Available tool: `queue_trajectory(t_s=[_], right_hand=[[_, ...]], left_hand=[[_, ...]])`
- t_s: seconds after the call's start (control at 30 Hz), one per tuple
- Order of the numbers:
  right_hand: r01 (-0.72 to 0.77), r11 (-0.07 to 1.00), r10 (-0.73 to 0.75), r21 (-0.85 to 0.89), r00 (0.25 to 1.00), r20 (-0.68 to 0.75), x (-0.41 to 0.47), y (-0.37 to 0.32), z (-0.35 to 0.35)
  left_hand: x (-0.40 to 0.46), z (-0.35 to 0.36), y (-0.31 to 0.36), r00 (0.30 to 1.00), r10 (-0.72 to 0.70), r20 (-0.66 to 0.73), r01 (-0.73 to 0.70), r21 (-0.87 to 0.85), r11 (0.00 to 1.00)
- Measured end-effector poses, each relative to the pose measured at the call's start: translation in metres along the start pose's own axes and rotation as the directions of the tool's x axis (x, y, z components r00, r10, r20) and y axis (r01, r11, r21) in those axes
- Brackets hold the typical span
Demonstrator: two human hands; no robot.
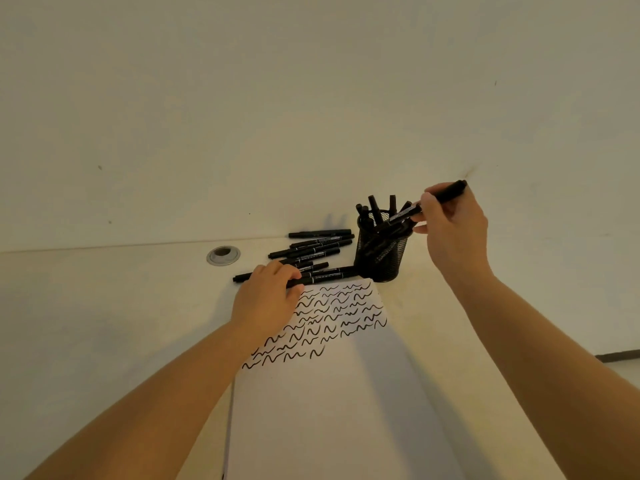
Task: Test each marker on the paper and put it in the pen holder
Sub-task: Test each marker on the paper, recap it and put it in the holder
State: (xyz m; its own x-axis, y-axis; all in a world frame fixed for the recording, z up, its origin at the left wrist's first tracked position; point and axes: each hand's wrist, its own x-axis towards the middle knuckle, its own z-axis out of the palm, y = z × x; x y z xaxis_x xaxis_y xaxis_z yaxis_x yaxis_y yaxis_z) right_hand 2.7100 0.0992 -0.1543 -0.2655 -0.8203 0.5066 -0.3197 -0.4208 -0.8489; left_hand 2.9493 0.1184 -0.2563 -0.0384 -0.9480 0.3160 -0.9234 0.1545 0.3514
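My right hand [452,226] pinches a black marker [446,192] and holds it slanted, its lower end dipping into the black mesh pen holder [384,258], where several markers stand. My left hand [266,296] lies over the near end of a pile of black markers [315,249] on the desk, fingers curled round one marker [322,279] at the paper's top edge. The white paper [332,393] carries several rows of black wavy test strokes across its upper part.
A round metal cable grommet [223,255] sits in the desk left of the marker pile. A pale wall rises right behind the desk. The desk's right edge [616,356] shows at the far right.
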Motion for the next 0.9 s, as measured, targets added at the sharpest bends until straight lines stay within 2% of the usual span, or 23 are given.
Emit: queue_trajectory(t_s=[0.17, 0.37, 0.47, 0.63, 0.73, 0.9], right_hand=[[0.056, 0.992, -0.054, -0.109, 0.998, 0.022, 0.002, 0.011, 0.005], [0.115, 0.953, -0.074, -0.279, 0.985, 0.155, -0.003, 0.017, 0.017], [0.162, 0.884, -0.074, -0.438, 0.975, 0.21, -0.003, 0.018, 0.025], [0.213, 0.731, -0.084, -0.648, 0.971, 0.224, -0.004, 0.027, 0.037], [0.215, 0.683, -0.057, -0.699, 0.969, 0.242, -0.002, 0.031, 0.039], [0.197, 0.685, -0.046, -0.702, 0.973, 0.228, -0.003, 0.031, 0.04]], left_hand=[[0.003, 0.01, -0.004, 0.997, -0.072, -0.004, 0.072, 0.007, 0.997], [0.002, 0.015, -0.006, 0.992, -0.119, -0.041, 0.117, -0.038, 0.992], [0.002, 0.015, -0.007, 0.991, -0.122, -0.048, 0.119, -0.066, 0.991], [0.003, 0.015, -0.009, 0.989, -0.147, -0.027, 0.143, -0.109, 0.984], [0.004, 0.015, -0.009, 0.988, -0.153, -0.033, 0.149, -0.095, 0.984], [0.006, 0.016, -0.01, 0.982, -0.186, -0.027, 0.183, -0.089, 0.979]])
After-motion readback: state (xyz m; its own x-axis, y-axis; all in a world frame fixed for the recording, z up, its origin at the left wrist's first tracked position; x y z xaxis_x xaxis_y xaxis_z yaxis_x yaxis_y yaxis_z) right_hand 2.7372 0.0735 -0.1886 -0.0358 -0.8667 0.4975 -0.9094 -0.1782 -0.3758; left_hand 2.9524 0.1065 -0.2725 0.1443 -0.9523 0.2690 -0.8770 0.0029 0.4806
